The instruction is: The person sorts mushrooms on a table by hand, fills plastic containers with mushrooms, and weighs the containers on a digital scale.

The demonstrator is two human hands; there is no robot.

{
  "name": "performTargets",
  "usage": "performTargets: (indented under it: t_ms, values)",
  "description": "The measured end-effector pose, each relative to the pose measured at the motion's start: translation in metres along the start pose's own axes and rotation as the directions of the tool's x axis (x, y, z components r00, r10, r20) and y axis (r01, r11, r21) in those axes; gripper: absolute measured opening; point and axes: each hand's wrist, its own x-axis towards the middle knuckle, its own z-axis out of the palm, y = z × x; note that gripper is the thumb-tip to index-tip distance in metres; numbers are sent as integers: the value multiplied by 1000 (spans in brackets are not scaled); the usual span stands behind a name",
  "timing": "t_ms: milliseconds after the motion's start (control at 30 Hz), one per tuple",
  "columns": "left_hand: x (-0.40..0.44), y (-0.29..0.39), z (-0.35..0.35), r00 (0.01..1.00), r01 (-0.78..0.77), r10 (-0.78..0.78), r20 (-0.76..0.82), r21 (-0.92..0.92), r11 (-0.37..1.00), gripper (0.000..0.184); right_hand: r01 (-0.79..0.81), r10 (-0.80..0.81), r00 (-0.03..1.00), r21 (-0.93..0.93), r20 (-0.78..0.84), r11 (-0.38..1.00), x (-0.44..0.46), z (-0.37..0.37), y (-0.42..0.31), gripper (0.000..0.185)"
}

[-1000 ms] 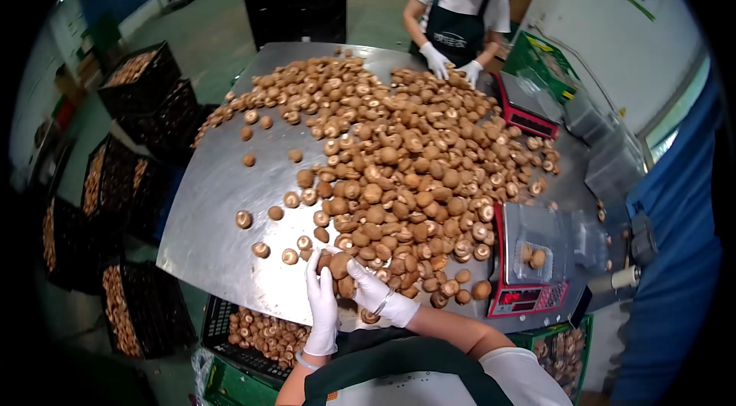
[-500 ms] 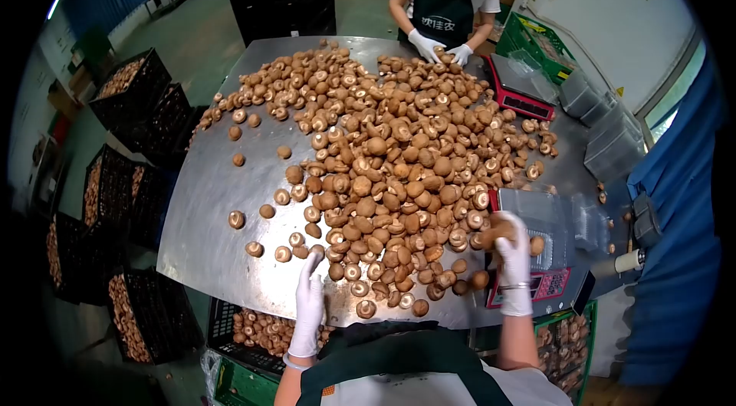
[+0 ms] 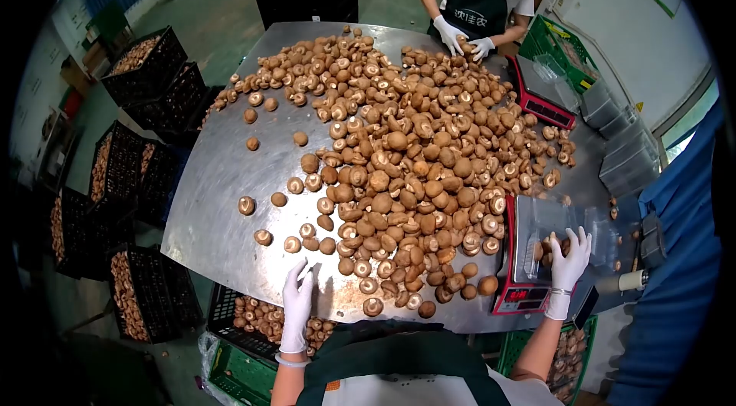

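Observation:
A large heap of brown mushrooms (image 3: 414, 161) covers the middle of the steel table (image 3: 222, 176). My left hand (image 3: 297, 302) is over the table's front edge, fingers apart and holding nothing. My right hand (image 3: 569, 260) is at the near scale (image 3: 527, 295), fingers spread beside mushrooms in a clear plastic tray (image 3: 537, 233); the palm side is partly hidden. Several loose mushrooms, one of them a pale-stemmed mushroom (image 3: 292, 244), lie left of the heap.
Across the table a co-worker in a green apron (image 3: 477, 3) handles mushrooms beside a second scale (image 3: 543, 92). Clear trays (image 3: 629, 153) are stacked at the right. Black crates of mushrooms (image 3: 146, 291) stand left; a green crate (image 3: 241, 375) sits below the front edge.
My right hand has moved from the heap to the tray on the near scale, and its fingers have opened, leaving mushrooms there. My left hand has come away from the mushrooms and is empty.

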Motion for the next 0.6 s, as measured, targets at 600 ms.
performTargets:
  t_ms: [600]
  values:
    - [110, -1, 76, 970, -242, 230, 78, 196, 950, 33, 690, -875, 358, 539, 327, 483, -24, 120, -300, 56]
